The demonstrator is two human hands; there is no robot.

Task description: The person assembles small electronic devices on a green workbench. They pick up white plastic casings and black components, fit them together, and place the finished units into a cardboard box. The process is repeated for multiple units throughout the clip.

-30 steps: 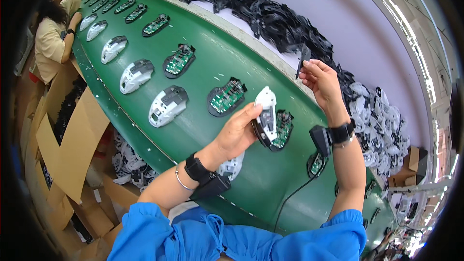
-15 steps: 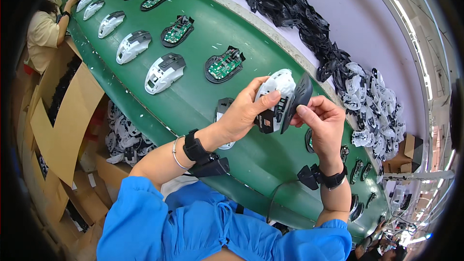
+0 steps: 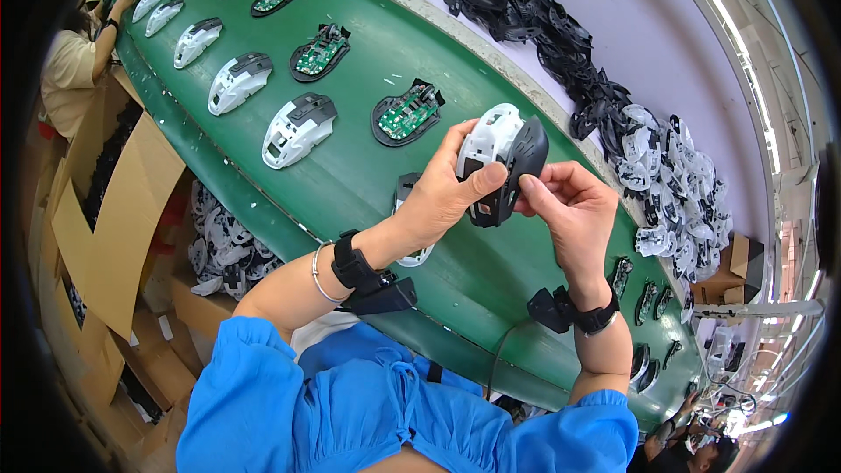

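Note:
My left hand (image 3: pixel 448 186) grips a white mouse shell (image 3: pixel 496 129) by its side, the thumb lying across its dark lower part. A black curved mouse side cover (image 3: pixel 528 151) lies along the shell's right side, with its far end tilted a little outward. My right hand (image 3: pixel 574 206) pinches the cover's near edge between thumb and fingers. Another mouse shell (image 3: pixel 406 201) lies on the green belt, partly hidden behind my left wrist. Beyond it rests a mouse base with a green circuit board (image 3: pixel 406 116), and to its left sits a white and grey mouse shell (image 3: pixel 298 131).
Rows of shells and circuit-board bases run along the green belt (image 3: pixel 350 180) to the far left. Black covers (image 3: pixel 526 13) and translucent shells (image 3: pixel 674 175) are heaped along the far ledge. Cardboard boxes (image 3: pixel 123 201) stand at left. One co-worker (image 3: pixel 74 70) is at far left, another at lower right.
The black cover has turned and come closer against the white shell's side, now showing more of its outer face. Both hands have shifted slightly away from me and leftward.

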